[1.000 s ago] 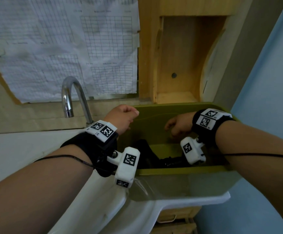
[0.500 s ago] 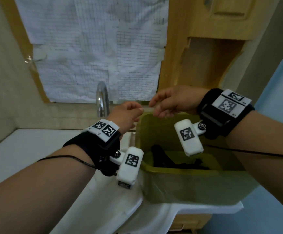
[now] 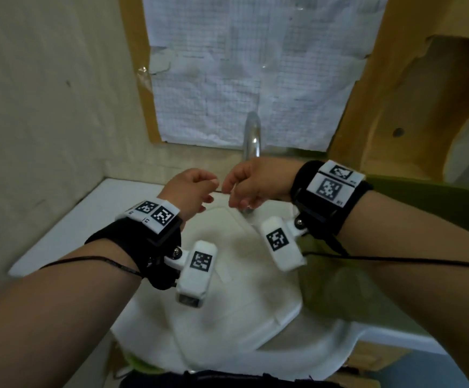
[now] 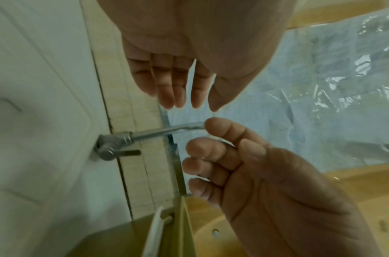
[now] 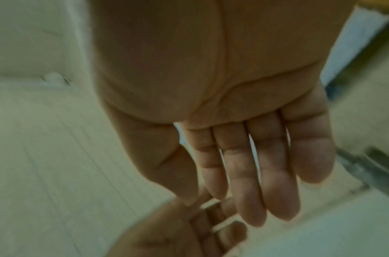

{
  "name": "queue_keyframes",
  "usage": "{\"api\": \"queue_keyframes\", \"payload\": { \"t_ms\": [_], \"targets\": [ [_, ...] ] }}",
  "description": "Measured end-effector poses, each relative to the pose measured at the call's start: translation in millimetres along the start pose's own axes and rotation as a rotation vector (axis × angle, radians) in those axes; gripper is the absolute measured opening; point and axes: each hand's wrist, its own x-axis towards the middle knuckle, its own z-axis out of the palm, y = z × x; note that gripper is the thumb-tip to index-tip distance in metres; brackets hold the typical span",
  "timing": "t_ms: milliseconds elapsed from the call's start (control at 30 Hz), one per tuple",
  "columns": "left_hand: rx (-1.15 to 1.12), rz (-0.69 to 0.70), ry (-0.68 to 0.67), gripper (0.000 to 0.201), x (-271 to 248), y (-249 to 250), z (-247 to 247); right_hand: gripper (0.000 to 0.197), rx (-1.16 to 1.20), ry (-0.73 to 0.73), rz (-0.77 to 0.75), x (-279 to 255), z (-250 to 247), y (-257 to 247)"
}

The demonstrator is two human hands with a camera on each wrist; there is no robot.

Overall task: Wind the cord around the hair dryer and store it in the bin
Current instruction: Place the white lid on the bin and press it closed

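Note:
My left hand (image 3: 194, 189) and right hand (image 3: 255, 183) hover close together over the sink, in front of the faucet, fingertips almost meeting. Both are loosely curled and hold nothing. The left wrist view shows my left hand (image 4: 178, 87) with relaxed fingers and an empty palm, the right hand (image 4: 244, 165) just opposite. In the right wrist view my right hand (image 5: 244, 165) has straight fingers and nothing in it. The olive-green bin (image 3: 437, 191) stands at the right, mostly behind my right forearm. The hair dryer and its cord are hidden from every view.
A chrome faucet (image 3: 251, 135) rises behind the hands above the white sink (image 3: 227, 303). A white counter (image 3: 87, 225) runs left to the wall. A wooden cabinet (image 3: 395, 107) stands over the bin. Gridded paper (image 3: 255, 65) covers the panel behind the faucet.
Both hands rose out of the bin and moved left to in front of the faucet. The view swung left, so the black hair dryer in the bin is no longer visible.

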Motion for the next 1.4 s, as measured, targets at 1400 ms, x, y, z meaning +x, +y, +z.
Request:
{"api": "queue_keyframes", "payload": {
  "t_ms": [1400],
  "targets": [
    [0.237,-0.278,0.114,0.012,23.5,-103.5,-140.1,0.033,-0.558,0.098,0.326,131.4,148.9,11.1]
  ]
}}
